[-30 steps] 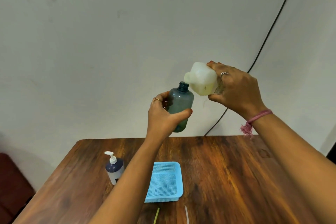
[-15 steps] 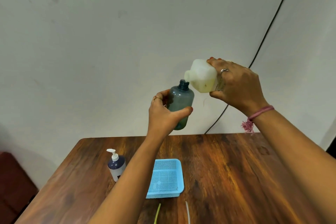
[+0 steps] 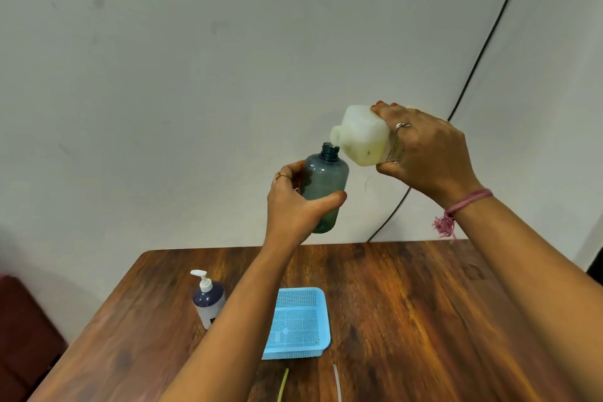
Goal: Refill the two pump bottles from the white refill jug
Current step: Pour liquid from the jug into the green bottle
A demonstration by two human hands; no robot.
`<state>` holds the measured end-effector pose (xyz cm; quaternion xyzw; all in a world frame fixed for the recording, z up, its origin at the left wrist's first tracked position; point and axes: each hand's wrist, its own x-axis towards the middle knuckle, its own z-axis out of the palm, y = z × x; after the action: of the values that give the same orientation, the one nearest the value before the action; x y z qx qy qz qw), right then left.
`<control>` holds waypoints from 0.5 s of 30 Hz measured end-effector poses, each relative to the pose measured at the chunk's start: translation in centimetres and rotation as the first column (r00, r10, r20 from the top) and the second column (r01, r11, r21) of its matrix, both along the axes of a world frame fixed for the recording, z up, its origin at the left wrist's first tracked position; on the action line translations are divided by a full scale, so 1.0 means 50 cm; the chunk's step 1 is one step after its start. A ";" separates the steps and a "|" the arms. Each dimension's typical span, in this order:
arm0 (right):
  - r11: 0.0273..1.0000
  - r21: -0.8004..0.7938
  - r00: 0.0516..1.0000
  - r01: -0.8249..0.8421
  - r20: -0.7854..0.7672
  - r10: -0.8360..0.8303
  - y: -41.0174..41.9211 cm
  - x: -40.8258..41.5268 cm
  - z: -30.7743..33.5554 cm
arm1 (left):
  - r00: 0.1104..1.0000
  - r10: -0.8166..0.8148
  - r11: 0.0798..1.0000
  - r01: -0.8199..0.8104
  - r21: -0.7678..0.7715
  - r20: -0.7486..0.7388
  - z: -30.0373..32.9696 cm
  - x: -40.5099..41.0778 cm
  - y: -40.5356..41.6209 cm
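Tipping the light, squeezable jug [image 3: 362, 137] by its base, the right hand [image 3: 427, 157] pours while the left hand [image 3: 293, 206] wraps the slick, near-empty bottle [image 3: 323, 183] mid-body.

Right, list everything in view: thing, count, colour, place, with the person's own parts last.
jug: one, white, tipped with its spout at the open bottle's mouth.
open bottle: one, grey-blue, held above the table.
pump bottle: one, dark with white pump, on the table, left.
basket: one, light blue, on the table, centre.
table: one, brown wood.
cable: one, black, on the wall.
left hand: grips the open bottle.
right hand: grips the jug.
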<state>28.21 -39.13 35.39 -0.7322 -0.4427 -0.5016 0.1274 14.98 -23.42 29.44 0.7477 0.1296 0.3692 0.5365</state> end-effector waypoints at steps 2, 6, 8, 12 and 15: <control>1.000 -0.003 1.000 0.004 0.007 -0.004 0.000 0.000 0.002 | 1.000 -0.001 1.000 0.001 0.000 0.003 0.000 0.002 0.001; 1.000 -0.004 1.000 0.016 0.019 -0.016 0.003 0.000 0.004 | 1.000 0.000 1.000 0.000 0.002 0.002 0.000 0.005 0.005; 1.000 -0.005 1.000 0.018 0.017 -0.017 0.006 0.001 0.004 | 1.000 -0.001 1.000 0.001 0.003 0.003 0.000 0.007 0.008; 1.000 -0.004 1.000 0.022 0.009 -0.022 0.010 0.001 0.002 | 1.000 -0.002 1.000 0.002 0.006 0.002 -0.003 0.011 0.012; 1.000 -0.003 1.000 0.029 0.006 -0.029 0.013 -0.001 0.001 | 1.000 -0.004 1.000 0.004 0.000 0.006 -0.004 0.013 0.017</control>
<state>28.18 -38.48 35.46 -0.7370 -0.4333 -0.5051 0.1179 15.63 -22.59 29.23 0.7467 0.1266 0.3705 0.5377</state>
